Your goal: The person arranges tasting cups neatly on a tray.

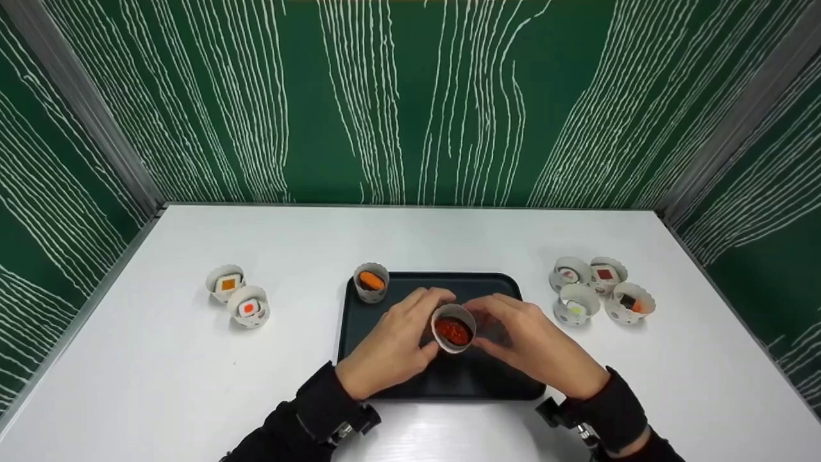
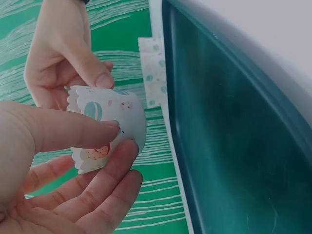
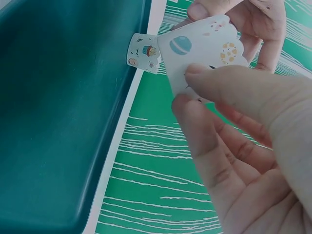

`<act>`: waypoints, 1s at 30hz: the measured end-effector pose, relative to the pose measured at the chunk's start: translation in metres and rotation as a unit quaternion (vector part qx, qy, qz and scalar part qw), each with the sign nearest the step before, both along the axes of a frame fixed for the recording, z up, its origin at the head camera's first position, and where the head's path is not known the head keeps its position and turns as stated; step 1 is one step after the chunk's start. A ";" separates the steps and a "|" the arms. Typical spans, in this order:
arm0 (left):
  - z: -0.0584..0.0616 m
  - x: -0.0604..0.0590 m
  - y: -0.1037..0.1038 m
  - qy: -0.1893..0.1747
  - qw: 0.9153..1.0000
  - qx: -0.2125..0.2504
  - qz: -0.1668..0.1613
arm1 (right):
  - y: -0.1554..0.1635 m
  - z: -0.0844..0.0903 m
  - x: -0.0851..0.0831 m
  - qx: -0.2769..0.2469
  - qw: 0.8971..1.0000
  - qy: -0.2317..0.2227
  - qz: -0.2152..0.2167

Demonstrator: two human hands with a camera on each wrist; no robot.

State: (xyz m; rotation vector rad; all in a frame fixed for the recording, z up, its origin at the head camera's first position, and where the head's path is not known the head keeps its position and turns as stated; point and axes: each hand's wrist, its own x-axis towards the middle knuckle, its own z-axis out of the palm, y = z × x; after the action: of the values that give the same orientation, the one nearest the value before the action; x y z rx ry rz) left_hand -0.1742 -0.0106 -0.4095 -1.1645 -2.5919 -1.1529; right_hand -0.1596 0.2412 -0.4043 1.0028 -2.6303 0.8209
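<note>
Over the black tray [image 1: 410,375], both hands hold one white printed paper baking cup [image 2: 112,109] with a scalloped rim. Inside it, in the head view, lies a sushi piece topped with red roe [image 1: 453,331]. My left hand [image 1: 392,340] grips the cup's left side, thumb on the near wall and fingers curled beneath in the left wrist view. From the other side my right hand [image 1: 535,343] pinches the wall between thumb and fingertips. Another paper cup [image 1: 371,296], with an orange-topped piece, stands at the tray's far left corner.
On the white table [image 1: 288,398], two paper cups of sushi pieces [image 1: 249,308] stand together at the left. A cluster of several such cups [image 1: 577,305] sits right of the tray. Green walls with white lines [image 1: 417,102] enclose the back and sides.
</note>
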 end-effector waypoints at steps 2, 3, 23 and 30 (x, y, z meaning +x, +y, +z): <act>0.000 0.000 -0.001 -0.008 1.000 0.007 0.002 | -0.001 0.000 0.000 -0.003 1.000 -0.002 0.004; 0.000 0.000 -0.002 -0.012 1.000 0.011 0.002 | -0.001 0.000 0.000 -0.004 1.000 -0.001 0.005; 0.003 0.001 0.002 -0.033 0.995 0.092 0.012 | 0.001 0.004 0.002 -0.023 0.999 -0.020 0.014; -0.001 0.001 0.004 -0.044 0.994 0.101 0.017 | 0.000 0.002 0.001 -0.021 1.000 -0.006 0.015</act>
State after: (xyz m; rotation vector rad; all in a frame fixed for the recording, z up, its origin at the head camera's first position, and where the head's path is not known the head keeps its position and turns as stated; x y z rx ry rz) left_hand -0.1733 -0.0067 -0.4107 -1.0466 -2.4733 -1.4486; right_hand -0.1586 0.2412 -0.4021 1.0319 -2.6028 0.8885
